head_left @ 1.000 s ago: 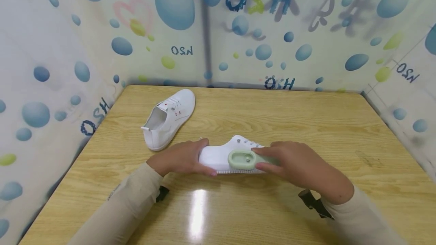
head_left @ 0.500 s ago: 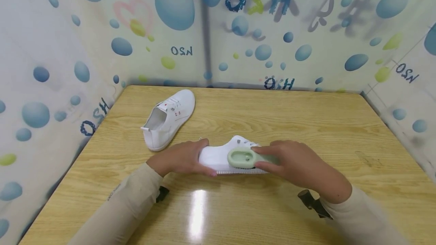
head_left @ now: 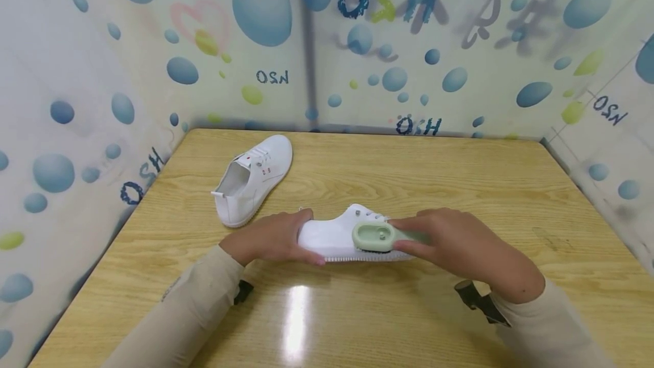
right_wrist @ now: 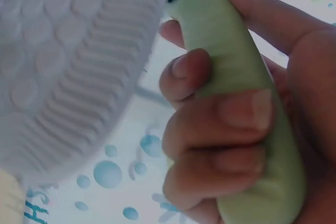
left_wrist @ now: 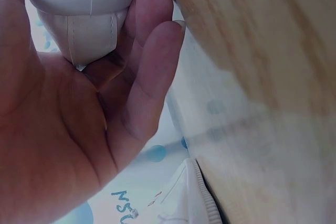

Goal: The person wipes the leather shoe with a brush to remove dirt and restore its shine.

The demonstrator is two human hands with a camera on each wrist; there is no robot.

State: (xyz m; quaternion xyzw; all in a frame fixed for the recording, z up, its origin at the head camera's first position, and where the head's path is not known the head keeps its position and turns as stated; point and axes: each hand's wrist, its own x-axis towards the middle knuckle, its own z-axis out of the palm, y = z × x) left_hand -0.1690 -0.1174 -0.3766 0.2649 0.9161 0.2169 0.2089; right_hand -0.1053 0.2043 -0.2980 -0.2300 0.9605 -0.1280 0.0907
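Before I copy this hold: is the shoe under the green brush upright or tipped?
Tipped. In the left wrist view, the held shoe has its sole facing sideways, not down at the table.

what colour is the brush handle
Pale green; the brush handle shows best in the right wrist view.

A white lace-up shoe with a ridged sole (head_left: 327, 235) is held crosswise above the front half of the yellowish wooden table (head_left: 475, 178), heel in the left hand (head_left: 273, 237). Against its near side is a pale-green oval-headed brush (head_left: 372, 236), handle rightward in the right hand (head_left: 462, 249). A second white lace-up shoe (head_left: 258, 183) stands behind, to the left. White dotted sheeting (head_left: 332, 44) lies beyond.
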